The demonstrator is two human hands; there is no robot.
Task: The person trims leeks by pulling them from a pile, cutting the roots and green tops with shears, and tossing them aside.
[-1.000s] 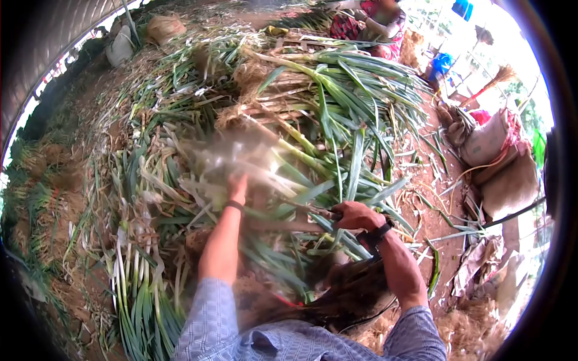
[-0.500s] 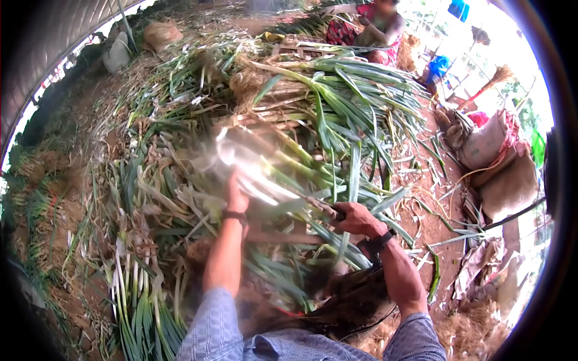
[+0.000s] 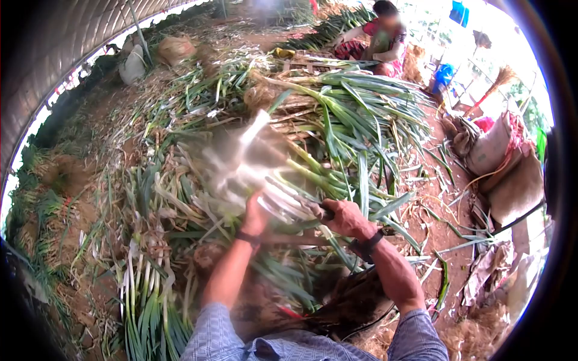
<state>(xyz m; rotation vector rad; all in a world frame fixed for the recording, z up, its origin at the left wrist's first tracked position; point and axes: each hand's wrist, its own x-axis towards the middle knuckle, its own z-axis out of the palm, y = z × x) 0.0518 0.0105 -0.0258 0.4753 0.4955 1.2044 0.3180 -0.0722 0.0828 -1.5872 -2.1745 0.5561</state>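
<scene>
Dark handle (image 3: 326, 213): gripped in right hand's (image 3: 348, 218) closed fingers | left hand (image 3: 256, 218): blurred, grip cannot be told | white stalks (image 3: 278, 194): seen just beyond left fingers | leafy pile (image 3: 367, 99): spread farther beyond both

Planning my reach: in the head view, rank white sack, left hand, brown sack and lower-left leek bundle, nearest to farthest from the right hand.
From the right hand:
1. Left hand, to its left.
2. Brown sack, right side, and leek bundle, lower left: too close to call.
3. White sack, far upper left.
</scene>
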